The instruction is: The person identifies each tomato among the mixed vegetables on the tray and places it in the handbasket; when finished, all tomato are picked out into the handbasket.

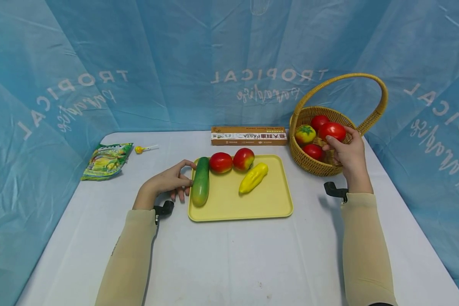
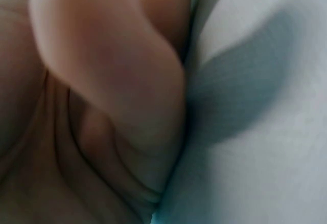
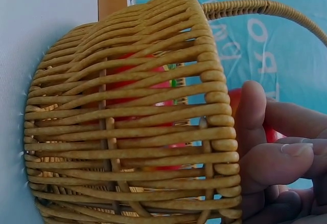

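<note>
My right hand grips a red tomato between thumb and fingers at the basket's opening. The wicker basket holds two more red fruits and a yellow-red one with a green top. In the right wrist view the basket's weave hides much of its contents. Beside the yellow tray, my left hand touches its left rim near a green cucumber, fingers loosely bent. The tray also bears a red tomato, a red-yellow fruit and a yellow pepper.
Behind the tray lies a brown-and-white pasta box. A green snack bag and a yellow lollipop lie at the left of the white table. Blue curtains surround the table's back and sides.
</note>
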`<state>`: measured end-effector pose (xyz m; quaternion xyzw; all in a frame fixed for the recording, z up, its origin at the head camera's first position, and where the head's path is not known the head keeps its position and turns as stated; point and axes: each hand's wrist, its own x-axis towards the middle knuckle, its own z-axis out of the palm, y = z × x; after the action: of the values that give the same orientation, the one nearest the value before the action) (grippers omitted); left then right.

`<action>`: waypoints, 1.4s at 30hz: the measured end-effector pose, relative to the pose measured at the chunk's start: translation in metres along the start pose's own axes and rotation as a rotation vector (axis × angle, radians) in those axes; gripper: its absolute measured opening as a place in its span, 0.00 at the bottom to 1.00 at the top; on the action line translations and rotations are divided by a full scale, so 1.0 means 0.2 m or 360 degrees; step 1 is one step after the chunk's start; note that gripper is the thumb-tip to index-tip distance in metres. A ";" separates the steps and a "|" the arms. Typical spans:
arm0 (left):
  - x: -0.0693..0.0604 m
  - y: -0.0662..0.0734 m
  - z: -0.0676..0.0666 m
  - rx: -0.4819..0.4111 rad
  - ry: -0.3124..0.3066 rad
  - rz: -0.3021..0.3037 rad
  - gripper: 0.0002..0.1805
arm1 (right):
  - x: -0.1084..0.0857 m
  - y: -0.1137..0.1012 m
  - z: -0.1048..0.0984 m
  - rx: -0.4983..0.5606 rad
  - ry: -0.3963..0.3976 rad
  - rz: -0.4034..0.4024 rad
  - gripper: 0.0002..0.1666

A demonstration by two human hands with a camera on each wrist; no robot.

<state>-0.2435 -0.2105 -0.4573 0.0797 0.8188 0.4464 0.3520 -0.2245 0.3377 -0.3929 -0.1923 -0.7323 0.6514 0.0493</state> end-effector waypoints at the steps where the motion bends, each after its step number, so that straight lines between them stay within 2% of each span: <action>1: 0.00 0.00 0.00 -0.0001 -0.0001 -0.0003 0.35 | 0.00 0.00 0.00 -0.0004 0.0003 0.0000 0.53; 13: 0.00 0.00 0.00 -0.0011 -0.0007 -0.0005 0.35 | 0.00 0.00 0.00 -0.0046 0.0002 -0.0027 0.53; 20: 0.00 0.00 0.00 0.0001 0.0003 -0.0010 0.35 | 0.00 0.01 0.00 -0.0006 0.0003 -0.0040 0.51; 28: 0.01 0.00 0.00 -0.0007 0.0004 -0.0005 0.34 | -0.02 -0.01 0.01 -0.0066 0.0007 -0.0056 0.53; 36: 0.00 0.00 0.00 -0.0011 0.0006 0.0025 0.34 | -0.09 -0.10 0.06 -0.0053 -0.0022 -0.0132 0.52; 42: 0.01 -0.01 0.00 -0.0032 -0.0005 0.0005 0.34 | -0.17 -0.16 0.16 -0.0070 -0.0128 -0.0209 0.51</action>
<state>-0.2440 -0.2108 -0.4590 0.0781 0.8137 0.4548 0.3534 -0.2096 0.2942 -0.3605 -0.1185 -0.7590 0.6376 0.0581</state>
